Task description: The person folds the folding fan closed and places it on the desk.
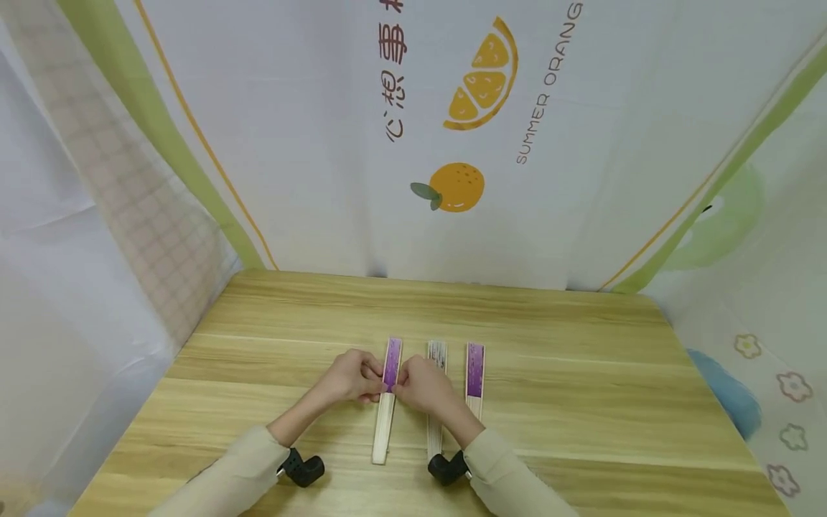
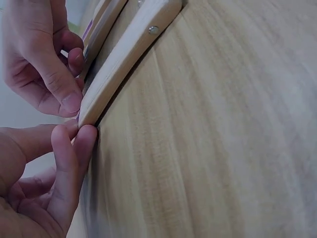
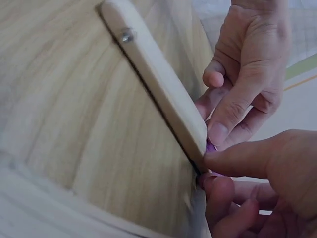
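A folded hand fan (image 1: 382, 431) with pale wooden ribs and a purple upper part lies on the table between the two hands. From its left side the left hand (image 1: 352, 377) pinches it where purple meets wood. The right hand (image 1: 425, 386) pinches the same spot from the right. In the left wrist view the fan's wooden guard (image 2: 126, 54) shows a metal rivet near its rounded end. A bit of purple (image 3: 210, 147) peeks out by the fingertips in the right wrist view; the fingers hide the rest there.
Right of the held fan lie a fan with a grey-white patterned top (image 1: 437, 350), partly behind the right hand, and another purple-topped fan (image 1: 475, 370). All are on a wood-grain table (image 1: 581, 402). A white curtain (image 1: 310, 143) with orange prints hangs behind its far edge.
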A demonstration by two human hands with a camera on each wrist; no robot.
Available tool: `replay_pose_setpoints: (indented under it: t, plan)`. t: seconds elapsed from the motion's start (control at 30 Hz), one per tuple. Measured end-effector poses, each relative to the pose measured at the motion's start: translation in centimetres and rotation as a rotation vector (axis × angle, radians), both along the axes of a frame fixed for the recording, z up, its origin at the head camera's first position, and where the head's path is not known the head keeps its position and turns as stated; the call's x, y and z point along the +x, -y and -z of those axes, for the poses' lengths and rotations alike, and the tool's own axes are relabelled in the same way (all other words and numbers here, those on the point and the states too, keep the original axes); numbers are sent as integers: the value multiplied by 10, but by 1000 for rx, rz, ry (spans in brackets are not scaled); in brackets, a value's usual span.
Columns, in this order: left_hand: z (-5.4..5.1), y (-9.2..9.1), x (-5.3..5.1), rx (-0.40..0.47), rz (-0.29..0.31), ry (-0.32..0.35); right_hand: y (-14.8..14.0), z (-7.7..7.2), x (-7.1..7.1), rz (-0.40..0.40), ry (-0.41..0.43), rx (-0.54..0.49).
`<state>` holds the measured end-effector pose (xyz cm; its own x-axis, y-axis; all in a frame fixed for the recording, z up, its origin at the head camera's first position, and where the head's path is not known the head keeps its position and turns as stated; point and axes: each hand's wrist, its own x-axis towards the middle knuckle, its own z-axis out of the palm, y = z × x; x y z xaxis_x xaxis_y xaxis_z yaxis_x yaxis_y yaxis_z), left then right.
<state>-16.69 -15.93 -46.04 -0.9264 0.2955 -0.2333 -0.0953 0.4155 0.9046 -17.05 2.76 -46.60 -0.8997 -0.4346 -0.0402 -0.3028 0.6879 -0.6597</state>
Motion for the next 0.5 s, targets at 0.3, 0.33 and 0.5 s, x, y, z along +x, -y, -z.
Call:
replay_pose_setpoints:
  t: [0.3, 0.33, 0.5]
  plan:
    - [2, 6, 2, -26, -2, -85, -10, 0, 0, 8, 63, -127]
    - [1, 7, 2, -35, -5, -93, -11, 0, 0, 2, 61, -144]
    - [-2, 11, 3, -53, 7, -116, -15, 0, -3, -11, 61, -191]
